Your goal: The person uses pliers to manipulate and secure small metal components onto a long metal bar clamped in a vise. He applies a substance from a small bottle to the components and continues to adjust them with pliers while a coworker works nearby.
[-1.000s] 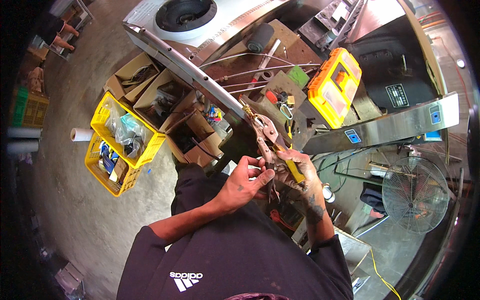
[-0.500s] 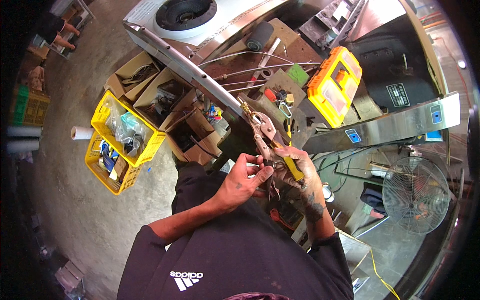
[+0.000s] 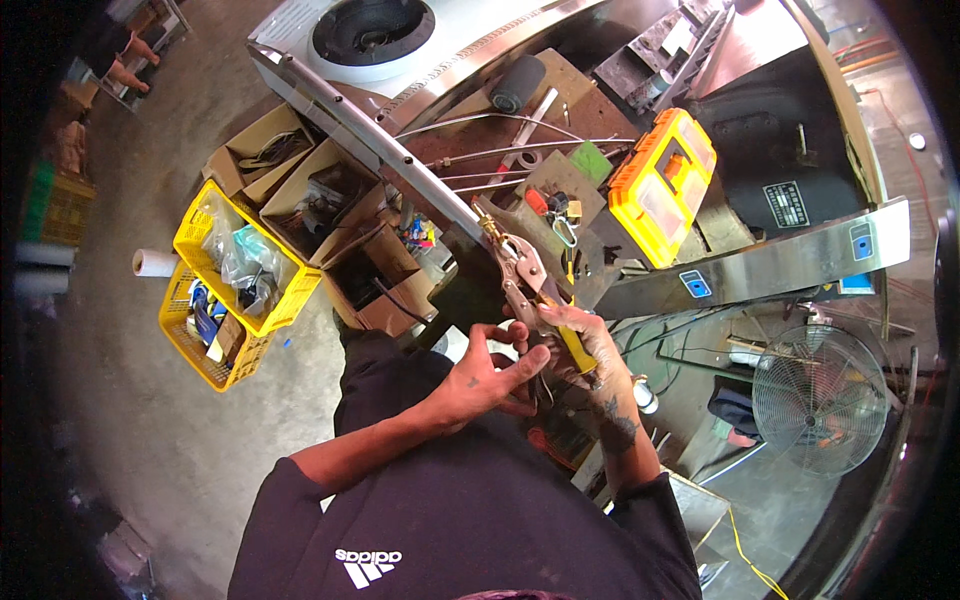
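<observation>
Locking pliers (image 3: 522, 268) with bare metal jaws are gripped around a brass fitting (image 3: 486, 222) at the near end of a long metal tube (image 3: 375, 140). Around the pliers' lower handles is my right hand (image 3: 597, 350), closed, with a yellow-handled tool (image 3: 577, 350) held along its thumb side; the tool's far end is hidden, so its kind is unclear. Just left of the handle ends hovers my left hand (image 3: 478, 382), its thumb and fingers apart with nothing visible between them. The lower part of the pliers is partly covered by my fingers.
Beyond my hands, a workbench (image 3: 600, 115) carries metal rods, a black roller (image 3: 518, 84), a keyring with carabiner (image 3: 565, 232) and a yellow toolbox (image 3: 662, 190). Cardboard boxes (image 3: 365, 285) and yellow crates (image 3: 290, 310) stand left; a steel panel (image 3: 740, 270) and a fan (image 3: 820, 400) stand right.
My left thumb and fingers, pinched at the pliers' handle end before, have spread apart and come away from it. My right hand keeps its hold, moved slightly left in view.
</observation>
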{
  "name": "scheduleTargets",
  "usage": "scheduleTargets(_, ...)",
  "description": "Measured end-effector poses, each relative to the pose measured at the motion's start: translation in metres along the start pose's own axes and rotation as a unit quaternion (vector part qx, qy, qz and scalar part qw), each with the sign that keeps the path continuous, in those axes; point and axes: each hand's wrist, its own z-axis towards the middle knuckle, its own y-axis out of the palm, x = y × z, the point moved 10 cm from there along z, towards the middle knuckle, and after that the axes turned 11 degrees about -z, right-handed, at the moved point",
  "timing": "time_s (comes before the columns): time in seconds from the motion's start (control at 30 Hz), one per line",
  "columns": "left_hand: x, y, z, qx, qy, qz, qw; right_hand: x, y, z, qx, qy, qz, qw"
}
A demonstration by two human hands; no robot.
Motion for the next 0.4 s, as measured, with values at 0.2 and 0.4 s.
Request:
scheduleTargets(0.2,-0.018,0.004,0.022,-0.013,-0.045,0.014,0.999,-0.003,-0.006,-0.007,0.021,0.015,-0.048,0.999)
scheduleTargets(0.4,-0.015,0.043,0.025,-0.011,0.001,-0.205,0.979,-0.010,0.006,-0.015,0.007,0.055,-0.111,0.992)
